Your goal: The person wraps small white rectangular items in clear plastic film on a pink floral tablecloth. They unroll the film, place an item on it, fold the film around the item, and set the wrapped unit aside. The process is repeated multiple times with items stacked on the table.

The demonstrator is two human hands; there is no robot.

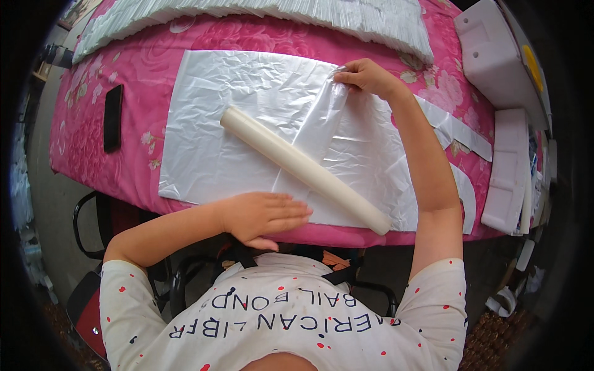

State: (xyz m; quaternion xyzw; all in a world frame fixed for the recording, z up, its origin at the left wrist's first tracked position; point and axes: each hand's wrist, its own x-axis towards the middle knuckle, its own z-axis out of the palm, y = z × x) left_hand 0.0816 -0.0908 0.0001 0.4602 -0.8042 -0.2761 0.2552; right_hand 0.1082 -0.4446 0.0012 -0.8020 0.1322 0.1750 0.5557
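Observation:
A white plastic bag (210, 148) lies spread and creased on the table in front of me, its handle strips reaching to the right. My right hand (370, 79) pinches a lifted fold of this bag near its far edge, thumb and fingers closed on the film. Diagonally across the bag rests a cream-coloured tube or rolling pin (303, 167), touched by neither hand. My left hand (266, 216) is open at the table's near edge, fingers stretched out over the bag's lower border. Whether its palm presses on the film I cannot tell.
A pink floral cloth (142, 68) covers the table. At the far side lies a long stack of folded white bags (266, 7). A black phone (112, 119) lies at the left. White foam boxes (504, 173) stand along the right edge. A red-and-black chair (86, 309) is below left.

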